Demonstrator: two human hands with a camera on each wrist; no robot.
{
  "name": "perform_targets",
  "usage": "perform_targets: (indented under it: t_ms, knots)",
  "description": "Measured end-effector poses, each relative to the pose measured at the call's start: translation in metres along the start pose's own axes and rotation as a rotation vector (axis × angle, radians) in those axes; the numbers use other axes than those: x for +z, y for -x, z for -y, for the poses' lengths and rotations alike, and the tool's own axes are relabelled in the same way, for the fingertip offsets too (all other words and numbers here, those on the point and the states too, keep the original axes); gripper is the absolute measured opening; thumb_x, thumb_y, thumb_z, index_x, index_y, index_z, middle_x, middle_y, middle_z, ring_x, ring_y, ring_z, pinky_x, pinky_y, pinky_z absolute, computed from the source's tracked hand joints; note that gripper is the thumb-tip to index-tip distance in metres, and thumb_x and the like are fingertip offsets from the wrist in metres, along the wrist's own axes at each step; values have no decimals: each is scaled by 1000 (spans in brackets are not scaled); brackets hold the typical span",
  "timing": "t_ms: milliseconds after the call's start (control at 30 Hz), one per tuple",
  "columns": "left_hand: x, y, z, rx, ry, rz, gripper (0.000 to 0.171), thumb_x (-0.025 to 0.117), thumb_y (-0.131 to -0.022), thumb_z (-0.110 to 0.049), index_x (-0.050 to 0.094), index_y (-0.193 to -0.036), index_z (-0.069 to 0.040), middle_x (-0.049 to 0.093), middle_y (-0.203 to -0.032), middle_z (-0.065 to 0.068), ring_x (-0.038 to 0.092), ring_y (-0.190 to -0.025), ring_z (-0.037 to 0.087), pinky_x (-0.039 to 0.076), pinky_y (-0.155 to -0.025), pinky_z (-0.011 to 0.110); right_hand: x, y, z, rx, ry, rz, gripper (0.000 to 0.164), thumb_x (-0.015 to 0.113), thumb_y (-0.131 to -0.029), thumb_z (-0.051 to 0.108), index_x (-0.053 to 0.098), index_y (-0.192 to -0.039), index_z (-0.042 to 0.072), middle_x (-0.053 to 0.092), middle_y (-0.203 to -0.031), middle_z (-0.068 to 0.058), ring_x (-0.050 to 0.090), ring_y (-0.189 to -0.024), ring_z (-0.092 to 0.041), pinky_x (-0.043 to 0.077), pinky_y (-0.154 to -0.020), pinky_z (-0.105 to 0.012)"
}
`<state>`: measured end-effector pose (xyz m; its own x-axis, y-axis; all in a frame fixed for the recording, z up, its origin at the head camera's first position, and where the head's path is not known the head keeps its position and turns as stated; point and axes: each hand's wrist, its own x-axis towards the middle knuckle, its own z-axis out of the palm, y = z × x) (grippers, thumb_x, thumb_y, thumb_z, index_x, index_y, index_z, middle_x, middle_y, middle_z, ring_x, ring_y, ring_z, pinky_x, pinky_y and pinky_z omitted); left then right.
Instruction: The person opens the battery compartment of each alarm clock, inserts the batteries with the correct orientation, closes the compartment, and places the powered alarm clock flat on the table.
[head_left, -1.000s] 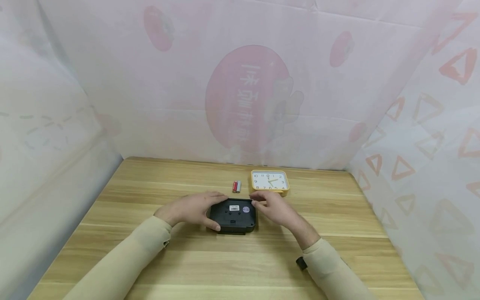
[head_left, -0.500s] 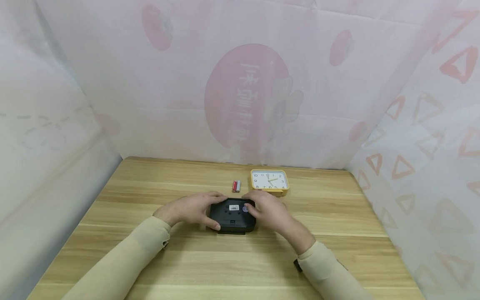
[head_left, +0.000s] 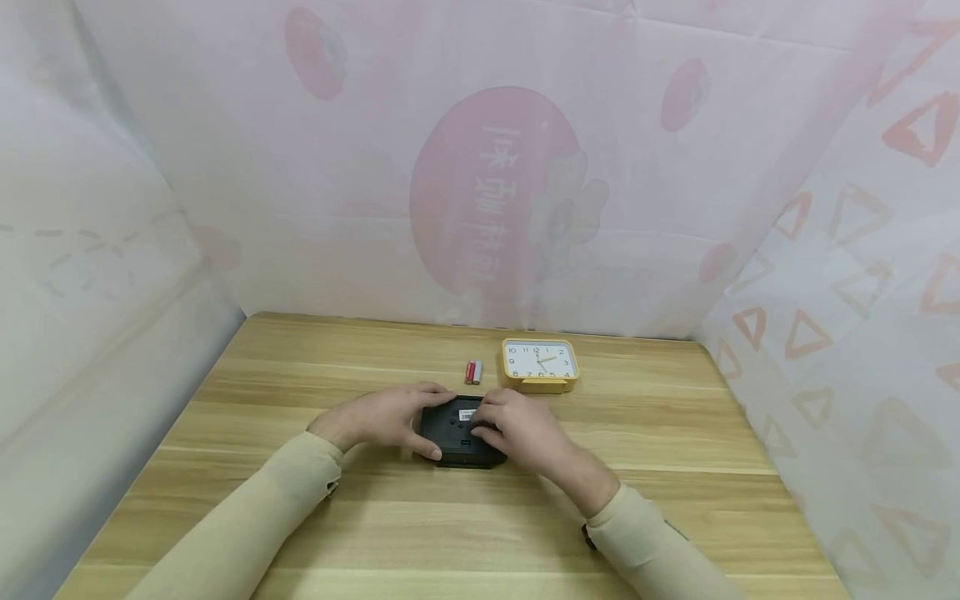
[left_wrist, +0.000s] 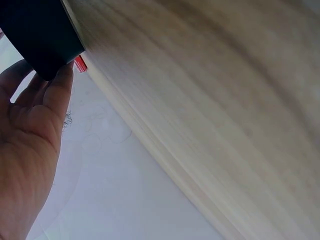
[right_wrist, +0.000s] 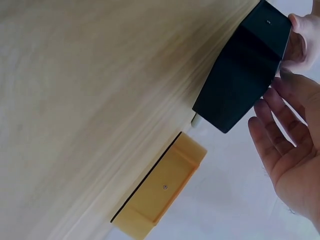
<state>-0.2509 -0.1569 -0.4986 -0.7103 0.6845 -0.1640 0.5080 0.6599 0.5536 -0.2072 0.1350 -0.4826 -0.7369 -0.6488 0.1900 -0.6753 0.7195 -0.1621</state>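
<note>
Case [head_left: 452,438] in the head view lies label-up on the bench [head_left: 360,517], below centre, long axis running left-right, its lip [head_left: 463,466] pointing toward the bottom edge. Left hand [head_left: 386,419] grips its left end between thumb and fingers; right hand [head_left: 523,428] arches over its right half, any pinch hidden.

Left wrist: case at upper left, above the hand.

Right wrist: case at upper right, left of the right hand's loosely bent fingers.

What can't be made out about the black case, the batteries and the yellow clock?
Head view: upper right part of the black case, covered by the right hand.
Head view: print on the white label, too small.
Left wrist view: part of the red battery, behind the black case.
Right wrist view: dial of the yellow clock, turned away.
</note>
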Motion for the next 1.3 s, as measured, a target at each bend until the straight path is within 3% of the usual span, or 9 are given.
perform_targets:
  t_ms: [333, 733, 867, 1033, 1300]
  knots:
    - [0, 0, 0, -7, -3, -4, 107, 98, -95, -59, 50, -179, -13, 52, -181, 12, 62, -158, 32, 54, -134, 57, 5, -3, 7, -98, 86, 11, 9, 88, -108, 33, 93, -110, 25, 87, -112, 10, 78, -109, -13, 73, -95, -35]
    - [1, -1, 1, -9, -4, -6, 106, 98, -95, -57, 51, -179, -13, 54, -180, 11, 62, -158, 30, 54, -134, 56, 7, -6, 16, -110, 184, 34, 9, 87, -109, 32, 93, -108, 26, 88, -112, 11, 76, -106, -14, 72, -95, -33]
    - [1, -2, 0, -7, -11, -3, 107, 98, -95, -57, 51, -179, -12, 56, -178, 9, 62, -157, 29, 55, -133, 55, 10, -5, 19, -150, 302, 9, 11, 87, -110, 33, 92, -104, 26, 88, -109, 11, 78, -104, -12, 73, -87, -31]
    - [-1, -2, -2, -5, -16, 3, 107, 99, -94, -56, 51, -178, -11, 56, -177, 9, 63, -156, 29, 55, -133, 54, 12, -1, 23, -232, 465, -29, 4, 90, -104, 23, 89, -99, 24, 86, -102, 10, 81, -91, -11, 72, -72, -30]
    - [-1, -1, -4, -6, -16, 2, 105, 100, -94, -53, 52, -177, -10, 57, -176, 9, 63, -155, 29, 54, -134, 54, 14, 2, 25, -259, 523, -53, 5, 91, -99, 19, 86, -98, 21, 86, -99, 7, 81, -83, -8, 70, -66, -30]
